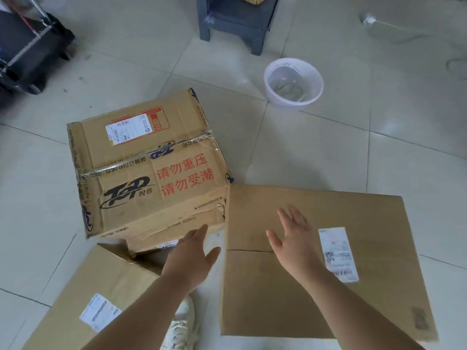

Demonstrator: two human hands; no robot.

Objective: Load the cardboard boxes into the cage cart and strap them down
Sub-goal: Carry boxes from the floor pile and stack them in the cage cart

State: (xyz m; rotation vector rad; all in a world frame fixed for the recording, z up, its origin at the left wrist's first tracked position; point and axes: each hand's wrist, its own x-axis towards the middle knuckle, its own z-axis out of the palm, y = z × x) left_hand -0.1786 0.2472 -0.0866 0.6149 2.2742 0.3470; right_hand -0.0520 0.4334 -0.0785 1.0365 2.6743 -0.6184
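A taped cardboard box with red and black print (149, 162) sits on the tiled floor at centre left, partly on top of a smaller box (154, 245). A large plain box with a white label (328, 261) lies at the right. Another labelled box (101, 294) lies at the lower left. My left hand (192, 256) reaches forward, fingers straight, near the printed box's lower edge, holding nothing. My right hand (294, 238) hovers open over the plain box's top, fingers spread. The black cart (27, 51) stands at the top left, partly out of view.
A white plastic bucket (293, 83) stands on the floor behind the boxes. A grey stool (235, 21) is at the top centre. A white cable (394, 26) trails at the upper right. My white shoe (183, 322) shows between the lower boxes.
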